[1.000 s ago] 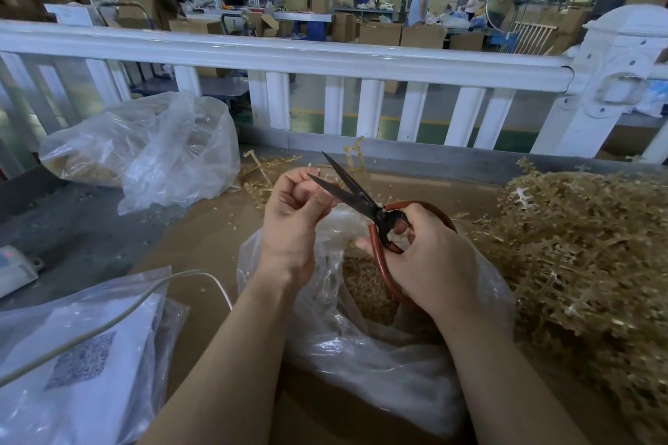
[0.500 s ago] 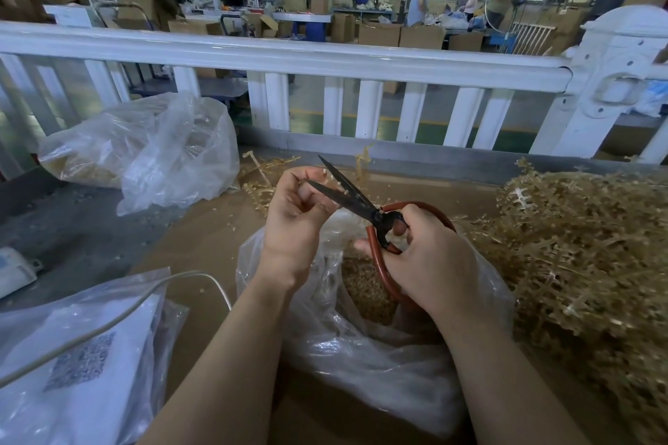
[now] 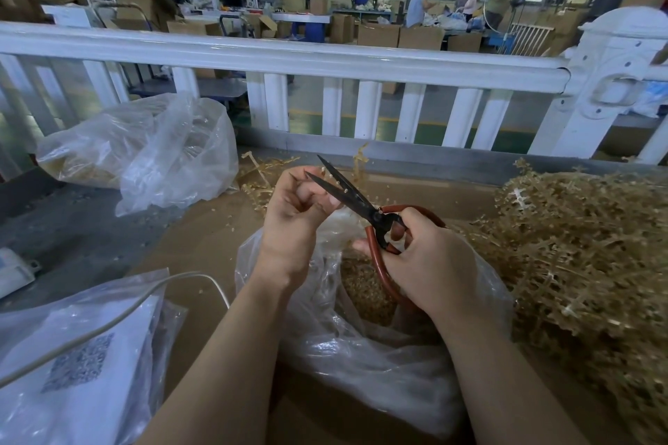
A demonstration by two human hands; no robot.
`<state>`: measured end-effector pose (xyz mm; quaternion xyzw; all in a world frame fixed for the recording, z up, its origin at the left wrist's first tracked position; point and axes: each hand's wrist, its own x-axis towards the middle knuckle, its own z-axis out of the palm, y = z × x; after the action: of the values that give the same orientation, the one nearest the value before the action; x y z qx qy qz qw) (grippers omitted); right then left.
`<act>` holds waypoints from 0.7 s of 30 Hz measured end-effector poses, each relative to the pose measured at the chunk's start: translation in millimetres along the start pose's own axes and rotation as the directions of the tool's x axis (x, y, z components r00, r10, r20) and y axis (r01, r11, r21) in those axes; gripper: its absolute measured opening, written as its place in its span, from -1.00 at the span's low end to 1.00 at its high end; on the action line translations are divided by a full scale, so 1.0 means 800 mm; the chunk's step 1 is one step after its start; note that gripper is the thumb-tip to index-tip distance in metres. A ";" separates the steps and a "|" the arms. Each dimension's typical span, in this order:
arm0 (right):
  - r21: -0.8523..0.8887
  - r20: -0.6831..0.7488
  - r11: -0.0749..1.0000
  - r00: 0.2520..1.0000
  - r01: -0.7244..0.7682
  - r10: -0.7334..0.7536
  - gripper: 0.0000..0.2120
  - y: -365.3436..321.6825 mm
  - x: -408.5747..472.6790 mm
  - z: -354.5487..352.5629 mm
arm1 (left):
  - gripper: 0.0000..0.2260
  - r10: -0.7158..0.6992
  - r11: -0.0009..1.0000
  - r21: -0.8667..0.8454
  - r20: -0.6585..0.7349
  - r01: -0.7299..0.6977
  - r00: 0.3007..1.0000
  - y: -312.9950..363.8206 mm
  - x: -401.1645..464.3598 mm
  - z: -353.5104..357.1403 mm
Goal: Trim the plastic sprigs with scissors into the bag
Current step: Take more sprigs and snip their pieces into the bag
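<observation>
Gripping the red loop handles of the scissors [image 3: 365,204], the right hand [image 3: 430,264] has its fingers curled through and around them, directly over the open mouth of the bag [image 3: 379,354]. The dark blades stand parted, pointing up and away from the bag toward the left hand [image 3: 300,208]. That hand is curled, its fingertips pinched together just beside the lower blade; what it pinches is too small to make out, though a thin tan sprig [image 3: 359,164] rises just behind the blades.

The clear bag lies crumpled on brown cardboard [image 3: 202,246] below both hands and holds a heap of small tan trimmings [image 3: 365,289]. To the right of the bag, touching its side, sits a big tangled pile of tan plastic sprigs [image 3: 578,256]. Beyond the bag, a few loose sprig pieces [image 3: 260,173] lie scattered. Farther left of the bag rests a second clear plastic bag [image 3: 144,152], and nearer, to the bag's left, a flat plastic packet [image 3: 79,365] with a printed code, crossed by a white cable [image 3: 119,314]. A white railing [image 3: 325,61] runs behind the bag.
</observation>
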<state>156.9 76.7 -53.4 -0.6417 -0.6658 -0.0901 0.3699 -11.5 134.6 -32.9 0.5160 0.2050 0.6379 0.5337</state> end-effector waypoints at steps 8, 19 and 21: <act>-0.004 -0.032 1.000 0.999 0.027 -0.027 -0.42 0.000 0.000 -0.003 | -0.74 0.008 1.000 -0.015 0.020 -0.007 1.000 0.001 0.001 -0.003; -0.026 -0.064 0.999 0.998 0.025 -0.027 -0.40 0.001 0.002 -0.001 | -0.82 -0.028 0.998 0.055 0.086 0.023 0.996 0.001 -0.002 0.000; -0.024 -0.068 0.999 0.997 0.027 -0.028 -0.38 0.002 0.002 -0.001 | -0.85 -0.045 0.997 0.060 0.092 0.040 0.995 0.001 -0.003 -0.001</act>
<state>158.6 77.6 -52.3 -0.6332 -0.6604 -0.1250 0.3838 -13.2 132.5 -33.4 0.5559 0.2091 0.5955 0.5409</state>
